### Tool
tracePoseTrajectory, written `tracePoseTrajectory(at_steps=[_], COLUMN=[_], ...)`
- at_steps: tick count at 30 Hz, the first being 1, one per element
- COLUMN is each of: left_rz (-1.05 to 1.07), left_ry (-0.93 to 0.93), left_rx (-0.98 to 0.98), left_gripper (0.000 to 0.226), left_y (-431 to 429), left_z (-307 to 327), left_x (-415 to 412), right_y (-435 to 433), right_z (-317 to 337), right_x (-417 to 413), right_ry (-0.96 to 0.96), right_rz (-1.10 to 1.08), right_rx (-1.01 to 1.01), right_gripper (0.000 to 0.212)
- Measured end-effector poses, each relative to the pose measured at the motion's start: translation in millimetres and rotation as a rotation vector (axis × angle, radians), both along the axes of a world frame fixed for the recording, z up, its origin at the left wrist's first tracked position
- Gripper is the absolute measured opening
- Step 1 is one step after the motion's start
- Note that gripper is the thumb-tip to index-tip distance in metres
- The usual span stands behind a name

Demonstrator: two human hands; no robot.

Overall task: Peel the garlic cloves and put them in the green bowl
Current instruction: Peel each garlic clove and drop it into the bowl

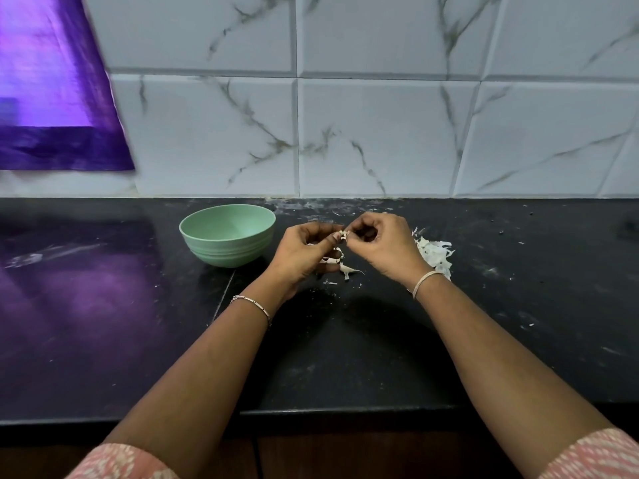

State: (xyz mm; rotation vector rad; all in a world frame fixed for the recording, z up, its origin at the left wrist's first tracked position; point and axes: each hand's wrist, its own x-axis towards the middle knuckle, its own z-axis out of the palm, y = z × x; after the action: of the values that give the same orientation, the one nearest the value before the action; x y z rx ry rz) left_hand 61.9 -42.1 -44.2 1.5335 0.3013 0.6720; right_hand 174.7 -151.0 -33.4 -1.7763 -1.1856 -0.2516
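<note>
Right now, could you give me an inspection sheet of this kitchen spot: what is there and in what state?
Surface: black counter, glossy, dusted with pale flecks.
Job's things: green bowl upright, left of the hands; visible inside looks empty. Garlic clove pinched between both hands.
Clutter: pile of white peels right of the hands; loose scraps below them.
Grippers: left hand and right hand, fingertips meeting on the clove; a bracelet on each wrist.
Cables: nothing seen.
Surroundings: marbled wall tiles; purple sheet upper left.

Bowl point(227, 235) left of hands point(345, 248) (peels point(436, 254) at right).
</note>
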Motion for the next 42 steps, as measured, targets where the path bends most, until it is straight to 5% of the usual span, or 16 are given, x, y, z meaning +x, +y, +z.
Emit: tracePoseTrajectory(at_steps=[9, 22, 26, 34, 42], left_rz=[0.006, -0.004, -0.042, -0.109, -0.084], left_ry=[0.003, -0.035, -0.036, -0.029, -0.022], left_rx=[-0.06, -0.159, -0.174, -0.155, -0.162], left_gripper=[0.013, 0.014, 0.014, 0.012, 0.006], left_y=[0.4, -1.9, -1.4, -1.4, -2.3], left_z=[0.3, 5.5, 5.1, 0.9, 0.7], left_x=[-0.1, -0.3, -1.2, -1.8, -2.1], right_y=[-1.3, -0.9, -8.0, -52.3, -57.6], right_z=[-0.8, 2.3, 7.4, 10.1, 9.0], right_x=[1.1, 5.5, 16.6, 65.1, 67.3], right_ry=[-0.105, 0.17, 0.166, -0.019, -0.021], right_rz=[0.046, 0.048, -0.1, -0.474, -0.633], right_rx=[-0.037, 0.06, 0.087, -0.389, -0.333], right_gripper=[0.006, 0.005, 0.006, 0.012, 0.028])
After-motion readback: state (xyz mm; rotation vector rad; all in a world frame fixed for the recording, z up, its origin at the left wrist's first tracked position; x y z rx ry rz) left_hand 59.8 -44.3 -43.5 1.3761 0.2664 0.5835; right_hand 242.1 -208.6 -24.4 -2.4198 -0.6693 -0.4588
